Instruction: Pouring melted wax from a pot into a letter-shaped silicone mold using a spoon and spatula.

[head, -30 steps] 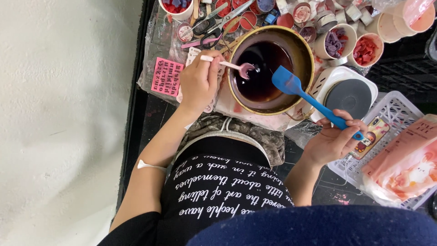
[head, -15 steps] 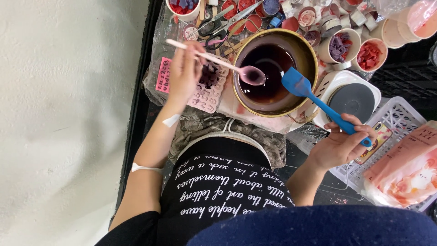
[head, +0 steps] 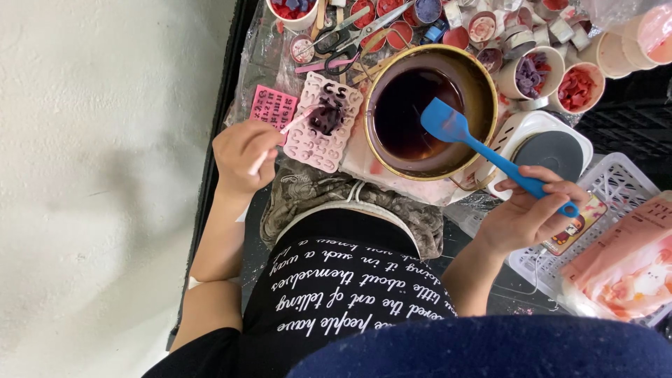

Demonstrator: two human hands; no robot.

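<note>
Left hand (head: 241, 155) closed around handle of pale pink spoon (head: 288, 129), bowl end resting over pink letter mould (head: 323, 120), several cavities there already dark with purple filling. Spoon bowl itself hard to make out against that filling; contact with mould uncertain. Right hand (head: 528, 213) clenched on handle of blue spatula (head: 483, 150), blade held over brass-rimmed pot (head: 428, 108) of dark liquid, apparently clear of the surface. Small hot plate (head: 546, 150) just beside pot. Cups of red and purple wax pieces (head: 553, 77) behind. White basket (head: 616, 175) near right hand.
</note>
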